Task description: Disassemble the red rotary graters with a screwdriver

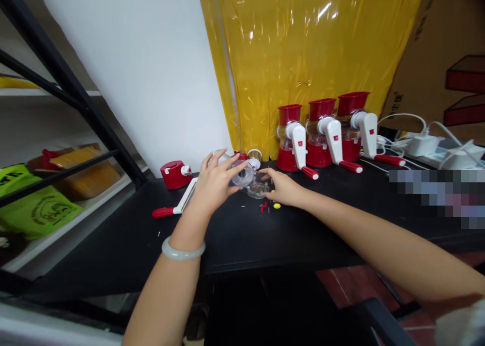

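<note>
A clear plastic grater housing (pixel 258 188) lies tilted low over the black table between my hands. My left hand (pixel 216 182) is on its left side, fingers spread long over the top and thumb below. Around its right edge curl the fingers and thumb of my right hand (pixel 283 186). Behind the housing is a metal-coloured grating drum (pixel 254 157) with a white rim. A small red part (pixel 263 207) and a yellow oval piece (pixel 277 205) lie in front of my right hand. Left of my left hand are a white crank with a red handle (pixel 163 212) and a red base (pixel 175 174).
Three assembled red rotary graters (pixel 290 139) with white cranks stand along the back right. White cables and adapters (pixel 424 145) lie at the far right. A black-framed shelf (pixel 87 199) with bags rises at left. A yellow-wrapped panel (pixel 303 48) backs the table (pixel 246 245).
</note>
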Motion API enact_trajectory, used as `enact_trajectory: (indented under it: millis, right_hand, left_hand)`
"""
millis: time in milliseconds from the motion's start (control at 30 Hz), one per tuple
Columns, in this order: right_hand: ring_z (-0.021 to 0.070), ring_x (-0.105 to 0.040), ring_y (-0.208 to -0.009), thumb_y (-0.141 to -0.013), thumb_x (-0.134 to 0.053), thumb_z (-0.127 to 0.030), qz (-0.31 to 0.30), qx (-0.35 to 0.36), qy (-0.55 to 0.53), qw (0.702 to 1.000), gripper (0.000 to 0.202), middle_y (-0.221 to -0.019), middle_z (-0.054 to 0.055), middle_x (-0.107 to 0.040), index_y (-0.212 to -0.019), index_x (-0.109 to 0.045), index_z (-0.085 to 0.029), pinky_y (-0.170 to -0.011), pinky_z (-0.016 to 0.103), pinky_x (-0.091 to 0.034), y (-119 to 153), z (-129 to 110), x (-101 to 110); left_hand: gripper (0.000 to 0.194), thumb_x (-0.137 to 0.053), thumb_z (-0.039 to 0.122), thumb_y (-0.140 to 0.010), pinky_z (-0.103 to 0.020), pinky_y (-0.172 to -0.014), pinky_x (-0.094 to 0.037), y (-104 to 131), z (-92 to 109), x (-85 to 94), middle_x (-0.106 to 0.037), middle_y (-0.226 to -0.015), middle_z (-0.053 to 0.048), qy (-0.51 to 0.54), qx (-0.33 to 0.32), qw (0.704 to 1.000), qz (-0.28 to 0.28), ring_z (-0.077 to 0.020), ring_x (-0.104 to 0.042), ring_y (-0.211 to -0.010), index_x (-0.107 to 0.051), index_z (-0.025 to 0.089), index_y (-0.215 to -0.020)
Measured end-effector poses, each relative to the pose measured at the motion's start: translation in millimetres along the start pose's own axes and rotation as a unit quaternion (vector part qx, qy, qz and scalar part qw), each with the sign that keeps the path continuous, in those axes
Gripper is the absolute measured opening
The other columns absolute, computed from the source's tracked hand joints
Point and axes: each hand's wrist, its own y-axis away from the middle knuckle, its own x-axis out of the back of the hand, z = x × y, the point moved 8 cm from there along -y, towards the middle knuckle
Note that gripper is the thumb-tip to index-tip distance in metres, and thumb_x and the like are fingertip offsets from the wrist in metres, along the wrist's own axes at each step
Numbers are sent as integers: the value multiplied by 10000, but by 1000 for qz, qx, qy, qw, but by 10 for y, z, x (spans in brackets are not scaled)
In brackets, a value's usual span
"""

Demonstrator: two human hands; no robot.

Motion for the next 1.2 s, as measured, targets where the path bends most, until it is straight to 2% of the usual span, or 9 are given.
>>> enact_trajectory:
  millis: [200,367,533,600,733,833,1000,1067,1200]
  right_hand:
    - [240,-671,-981,-793,-722,-227,30,26,53,998,374,-1051,98,-724,-1158,-657,-177,-876,394,-516,13,-37,176]
    - [246,-645,-1048,-866,-648,-273,-20,81,69,994,283,-1098,111,-709,-1126,-721,-189,-961,411,-483,47,-119,17]
    - [261,-632,-1105,-879,-628,-295,-57,71,81,993,234,-1113,129,-684,-1051,-767,-218,-1000,419,-463,68,-79,-67]
    - [250,-642,-1071,-874,-634,-295,-64,67,73,993,207,-1101,120,-679,-1006,-777,-223,-982,399,-473,64,-60,-70]
    - [210,-653,-963,-858,-653,-285,-71,64,56,994,173,-1016,87,-659,-972,-770,-229,-919,359,-494,56,-42,-77]
    - [200,-638,-936,-831,-683,-279,-62,65,53,995,120,-983,74,-616,-905,-755,-219,-899,349,-498,56,-48,-69]
    - [209,-618,-947,-840,-670,-289,-31,75,36,996,91,-1000,76,-573,-836,-716,-211,-917,386,-501,82,-101,-9]
    - [216,-608,-990,-857,-645,-273,0,98,18,995,97,-1018,79,-572,-906,-702,-212,-940,400,-493,96,-194,60]
    - [231,-569,-1119,-890,-585,-253,65,162,-18,984,223,-1122,101,-562,-1105,-625,-212,-1004,428,-463,25,-534,205]
  left_hand:
    - [605,-744,498,-777,-658,-1163,9,125,-493,58,-670,-1285,-100,15,196,977,83,-347,-531,-1263,-607,303,-1332]
    - [773,-718,626,-721,-523,-1097,-337,360,-941,62,-700,-1180,-141,89,397,902,147,-340,-615,-1150,-577,198,-1349]
    - [694,-690,631,-743,-406,-959,-472,572,-1311,-116,-699,-1075,-112,220,506,802,228,-292,-646,-1091,-571,179,-1256]
    - [625,-678,607,-769,-346,-882,-508,639,-1427,-217,-685,-1017,-90,312,523,738,291,-239,-673,-1006,-552,176,-1203]
    - [436,-587,563,-855,-249,-716,-519,714,-1539,-366,-649,-890,-51,484,520,587,389,-147,-678,-808,-528,165,-1023]
    - [374,-627,525,-826,-205,-599,-481,697,-1540,-389,-593,-794,-2,553,495,537,402,-111,-633,-694,-521,181,-924]
    - [448,-762,387,-699,-241,-651,-507,716,-1558,-470,-560,-844,23,535,503,555,390,-104,-604,-696,-513,210,-1027]
    - [542,-799,383,-652,-281,-712,-520,750,-1566,-489,-569,-899,2,471,526,599,378,-127,-621,-751,-499,210,-1070]
    - [674,-867,453,-536,-387,-882,-497,700,-1464,-411,-575,-972,-49,300,517,737,315,-205,-615,-920,-495,191,-1033]
